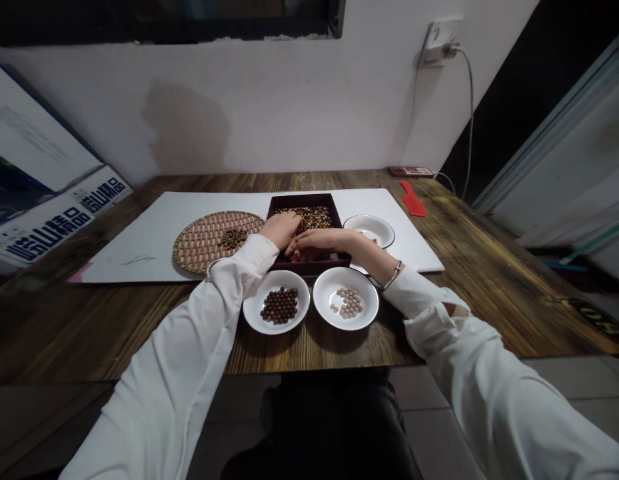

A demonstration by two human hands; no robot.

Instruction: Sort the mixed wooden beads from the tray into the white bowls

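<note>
Both hands reach into a dark red box point(334, 208) filled at the back with mixed small beads point(316, 217). My left hand point(282, 230) is over the box's left side, fingers bent down and closed, tips largely hidden. Beside it, my right hand point(316, 243) lies low across the box, fingers curled together toward the left hand; whatever they pinch is too small to make out. In front of the box, a left white bowl point(250, 313) holds dark brown beads point(279, 305) and a right white bowl point(370, 319) holds pale beads point(350, 303).
Left of the box, a round woven tray point(199, 243) carries brown beads point(234, 237). Another white bowl point(384, 230) with a few beads is behind my right wrist. A white board point(149, 227) lies beneath. A red comb-like piece point(412, 200) and a plugged-in phone point(412, 172) lie at right.
</note>
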